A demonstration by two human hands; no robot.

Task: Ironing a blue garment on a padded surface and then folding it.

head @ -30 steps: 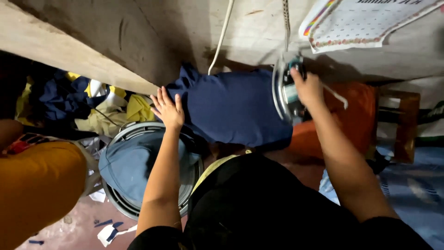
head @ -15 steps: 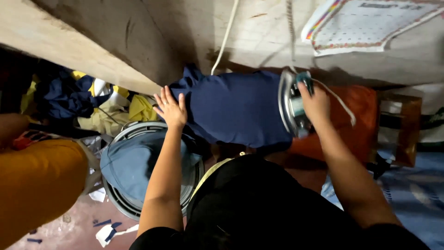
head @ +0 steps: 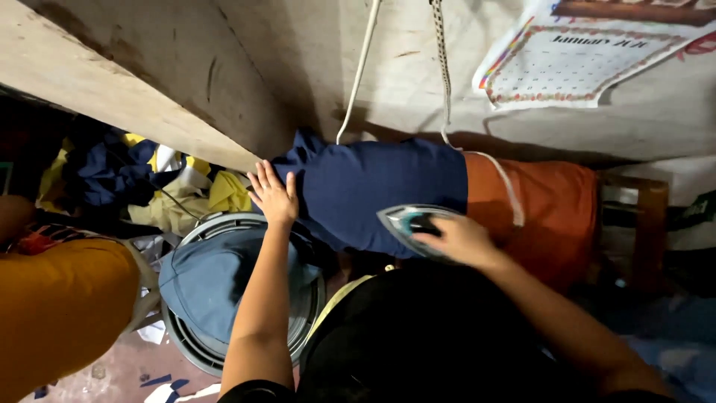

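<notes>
A dark blue garment lies spread over an orange-covered ironing surface. My left hand lies flat with fingers apart on the garment's left end. My right hand grips the handle of an electric iron, which rests flat on the garment's near edge, tip pointing left. The iron's white cord runs across the orange cover and up the wall.
A round plastic basket holding blue cloth stands below my left arm. A heap of blue and yellow clothes lies at the left. Another person in yellow is at the far left. A calendar hangs on the wall.
My right hand has drawn the iron from the garment's right end, near the orange cover, leftward and toward me along the near edge. My left hand stayed pressed on the left end.
</notes>
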